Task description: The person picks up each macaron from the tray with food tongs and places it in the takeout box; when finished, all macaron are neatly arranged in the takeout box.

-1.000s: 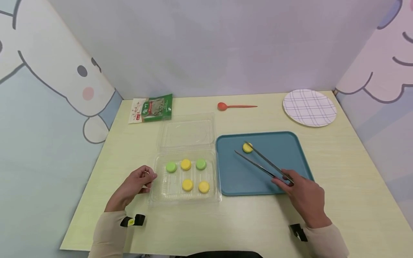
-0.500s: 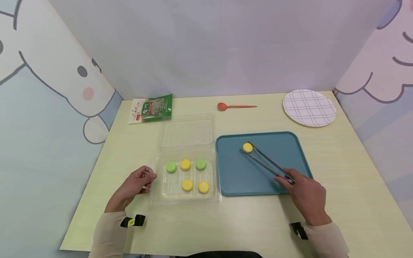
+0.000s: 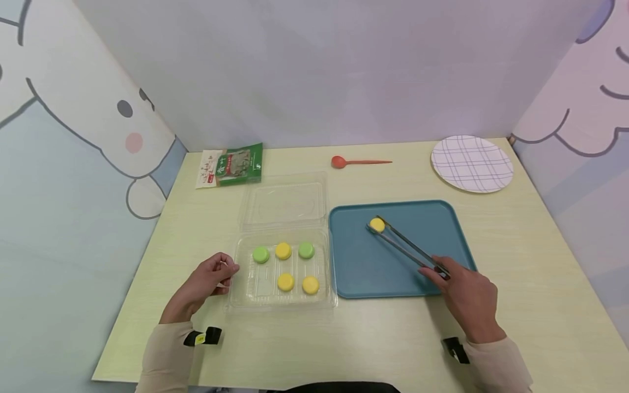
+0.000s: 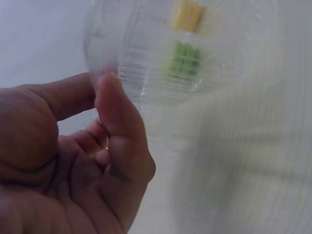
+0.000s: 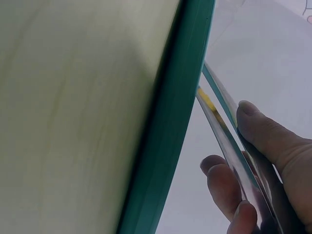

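My right hand [image 3: 467,297] grips a pair of metal tongs [image 3: 410,248] over the blue tray [image 3: 354,262]. The tong tips stand on either side of a yellow macaron [image 3: 377,225], right at its edges. At the left, my left hand [image 3: 203,284] pinches the left rim of a clear plastic box [image 3: 265,297] between thumb and finger. In the left wrist view, the thumb and a finger [image 4: 124,126] meet at the box's clear wall. Inside the box lie several macarons: two green ones [image 3: 261,254] and yellow ones [image 3: 285,282]. The right wrist view shows fingers on the tong arms [image 5: 234,141].
The box's clear lid [image 3: 285,203] lies folded back behind it. A green food packet [image 3: 238,165] is at the back left, a red spoon [image 3: 339,162] at the back middle. A checked plate [image 3: 472,164] stands at the back right, beyond the tray.
The tongs have shifted slightly right and their tips have drawn together, from lying partly over the yellow macaron to flanking it. My left hand and the box have stayed still.
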Demonstrator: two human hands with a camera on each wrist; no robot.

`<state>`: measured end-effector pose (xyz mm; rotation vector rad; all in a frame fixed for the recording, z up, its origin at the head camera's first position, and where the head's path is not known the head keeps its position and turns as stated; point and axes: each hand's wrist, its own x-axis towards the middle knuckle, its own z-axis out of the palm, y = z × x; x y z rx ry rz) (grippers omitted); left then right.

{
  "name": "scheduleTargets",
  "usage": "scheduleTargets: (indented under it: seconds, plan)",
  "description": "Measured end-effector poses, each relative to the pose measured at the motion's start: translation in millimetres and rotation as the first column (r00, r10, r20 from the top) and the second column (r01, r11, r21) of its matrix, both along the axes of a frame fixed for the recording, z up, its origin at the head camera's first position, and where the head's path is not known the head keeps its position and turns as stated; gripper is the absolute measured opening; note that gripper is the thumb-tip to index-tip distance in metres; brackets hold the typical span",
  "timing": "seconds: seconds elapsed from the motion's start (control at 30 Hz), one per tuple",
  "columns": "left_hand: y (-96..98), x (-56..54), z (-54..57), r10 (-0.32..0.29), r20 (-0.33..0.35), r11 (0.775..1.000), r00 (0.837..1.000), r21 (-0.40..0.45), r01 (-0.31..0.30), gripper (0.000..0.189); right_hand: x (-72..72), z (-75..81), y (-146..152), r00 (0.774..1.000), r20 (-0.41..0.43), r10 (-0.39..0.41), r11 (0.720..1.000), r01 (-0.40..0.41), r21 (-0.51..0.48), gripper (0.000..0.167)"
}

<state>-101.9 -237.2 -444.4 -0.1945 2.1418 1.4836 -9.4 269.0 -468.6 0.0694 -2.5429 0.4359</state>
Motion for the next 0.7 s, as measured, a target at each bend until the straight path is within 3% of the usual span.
scheduleTargets:
  seconds: [0.7]
  plan:
    - [-0.3,0.8,-2.3,0.001,-0.006,1.000,1.000,-0.001,-0.001,0.021,-15.6,15.6,-10,0.995,-0.070,0.070,0.998,-0.069,0.007,0.078]
